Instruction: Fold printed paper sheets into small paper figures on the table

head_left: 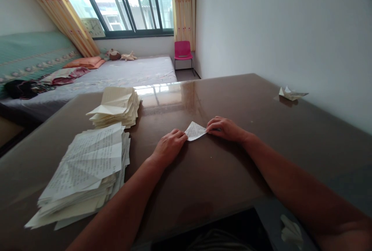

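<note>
A small folded piece of printed paper (195, 130) lies on the brown glossy table (221, 173) between my hands. My left hand (169, 146) rests knuckles-up with its fingers curled, pinching the paper's left edge. My right hand (225, 128) presses its closed fingers on the paper's right corner. Both forearms reach in from the lower edge of the view.
Two stacks of printed sheets sit to the left: a near, fanned one (87, 173) and a farther, creased one (117, 107). A folded paper figure (290, 94) lies at the far right by the wall. Beyond the table are a bed (116, 74) and a pink chair (183, 51).
</note>
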`<act>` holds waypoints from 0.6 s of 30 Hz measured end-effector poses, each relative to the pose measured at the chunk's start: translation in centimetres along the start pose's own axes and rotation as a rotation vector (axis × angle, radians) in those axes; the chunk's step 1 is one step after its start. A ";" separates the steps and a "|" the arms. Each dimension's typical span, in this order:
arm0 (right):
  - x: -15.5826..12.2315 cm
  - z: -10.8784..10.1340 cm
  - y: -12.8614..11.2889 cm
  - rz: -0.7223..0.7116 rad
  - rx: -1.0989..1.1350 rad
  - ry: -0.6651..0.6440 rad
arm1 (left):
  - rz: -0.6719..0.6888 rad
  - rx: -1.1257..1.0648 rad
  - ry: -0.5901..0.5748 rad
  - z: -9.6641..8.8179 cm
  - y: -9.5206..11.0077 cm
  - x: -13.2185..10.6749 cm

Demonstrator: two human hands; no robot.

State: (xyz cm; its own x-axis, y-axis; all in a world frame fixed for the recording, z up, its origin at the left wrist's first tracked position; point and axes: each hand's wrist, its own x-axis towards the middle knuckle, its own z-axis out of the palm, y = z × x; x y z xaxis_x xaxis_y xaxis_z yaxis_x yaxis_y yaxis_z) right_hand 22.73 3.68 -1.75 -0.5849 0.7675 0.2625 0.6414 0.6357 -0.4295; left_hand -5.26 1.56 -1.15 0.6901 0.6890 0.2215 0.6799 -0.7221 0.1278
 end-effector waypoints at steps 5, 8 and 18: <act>0.3 0.3 0.5 0.126 0.132 0.022 | -0.177 -0.122 0.070 0.4 -0.3 0.3; 0.6 0.6 0.4 0.214 0.107 0.018 | -0.313 -0.146 0.095 0.7 -0.3 0.6; 1.7 1.3 -0.5 0.370 -0.200 -0.025 | -0.531 -0.075 0.075 1.4 0.1 1.9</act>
State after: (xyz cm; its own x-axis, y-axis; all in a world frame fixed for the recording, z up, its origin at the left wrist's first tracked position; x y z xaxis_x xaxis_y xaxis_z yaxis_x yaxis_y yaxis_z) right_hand 20.75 4.54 -2.20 -0.3073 0.9464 0.0998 0.8929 0.3230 -0.3136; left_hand -3.57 2.88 -2.05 0.2347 0.9560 0.1760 0.9089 -0.2800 0.3089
